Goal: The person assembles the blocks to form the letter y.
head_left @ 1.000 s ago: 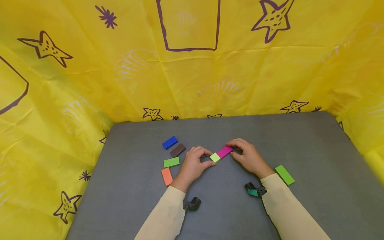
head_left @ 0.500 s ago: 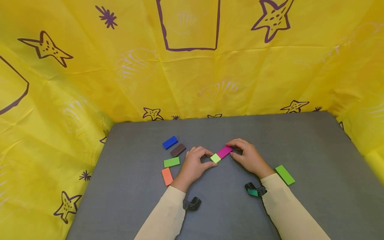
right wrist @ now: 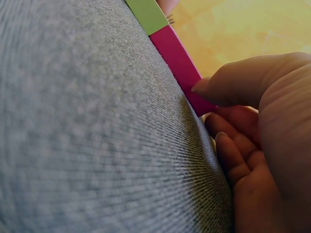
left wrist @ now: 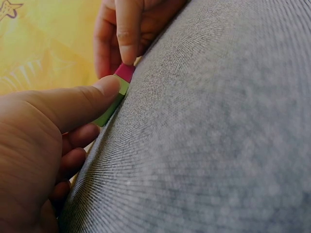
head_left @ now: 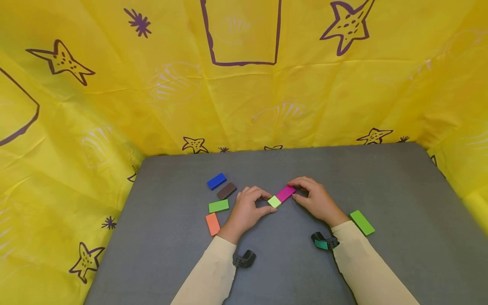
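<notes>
Near the middle of the grey table, a light green block and a magenta block lie end to end in a slanting row. My left hand pinches the light green block at its near left end, thumb on one side and fingers on the other. At the opposite end, my right hand holds the magenta block between thumb and fingers. The right wrist view shows the ends of the magenta block and green block touching. In the left wrist view, my thumb covers part of the green block.
Left of my left hand lie a blue block, a dark brown block, a green block and an orange block. Another green block sits beside my right forearm. A yellow cloth hangs behind the table.
</notes>
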Tool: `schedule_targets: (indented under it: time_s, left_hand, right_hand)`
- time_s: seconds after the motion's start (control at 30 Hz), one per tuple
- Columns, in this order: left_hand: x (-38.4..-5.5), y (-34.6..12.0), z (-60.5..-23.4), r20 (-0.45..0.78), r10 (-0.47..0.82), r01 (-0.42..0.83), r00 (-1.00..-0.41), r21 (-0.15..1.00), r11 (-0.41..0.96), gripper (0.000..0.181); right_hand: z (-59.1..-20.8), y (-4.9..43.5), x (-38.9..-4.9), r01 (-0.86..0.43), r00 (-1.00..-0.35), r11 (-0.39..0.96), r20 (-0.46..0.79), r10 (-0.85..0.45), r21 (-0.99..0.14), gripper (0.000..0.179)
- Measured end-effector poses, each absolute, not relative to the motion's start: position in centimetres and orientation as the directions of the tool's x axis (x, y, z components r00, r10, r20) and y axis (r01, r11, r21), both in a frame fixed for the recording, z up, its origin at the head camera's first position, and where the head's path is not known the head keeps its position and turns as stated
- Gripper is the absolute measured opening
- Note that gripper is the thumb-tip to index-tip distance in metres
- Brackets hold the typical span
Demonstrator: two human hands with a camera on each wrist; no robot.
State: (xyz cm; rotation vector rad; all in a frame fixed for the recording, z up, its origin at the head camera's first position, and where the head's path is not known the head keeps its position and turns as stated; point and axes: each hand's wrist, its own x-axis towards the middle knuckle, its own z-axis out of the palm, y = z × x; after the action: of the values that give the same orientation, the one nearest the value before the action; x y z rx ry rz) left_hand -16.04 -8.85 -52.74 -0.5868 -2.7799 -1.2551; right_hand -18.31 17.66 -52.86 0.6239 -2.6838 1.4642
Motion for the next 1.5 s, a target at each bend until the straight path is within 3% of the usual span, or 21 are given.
schedule_targets:
  time_s: [0.47,0.8,1.1,1.5]
  left_hand:
    - [-15.4,-9.2,-52.2,0.166,0.376,0.37,-0.911,0.73,0.574,0.047]
    - [-13.4,-8.9,-51.0,0.013,0.557,0.469,-0.83,0.558,0.684,0.096]
    - [-12.9,-8.9,-51.6,0.023,0.646,0.528,-0.763,0.599,0.602,0.1]
    - [-12.9,-8.6,-51.7,0.009,0.673,0.577,-0.739,0.523,0.627,0.106]
  right_hand:
    - [-51.4,18.1,-17.2,-0.379,-0.917,0.438,0.267,-0.297,-0.815,0.04]
    - [-47.2,21.1,-15.3,-0.451,-0.893,0.515,0.361,-0.27,-0.729,0.042]
    - [-43.0,23.8,-12.9,-0.474,-0.876,0.562,0.43,-0.22,-0.678,0.053]
    - [-42.9,26.9,-10.7,-0.443,-0.883,0.603,0.441,-0.162,-0.663,0.062]
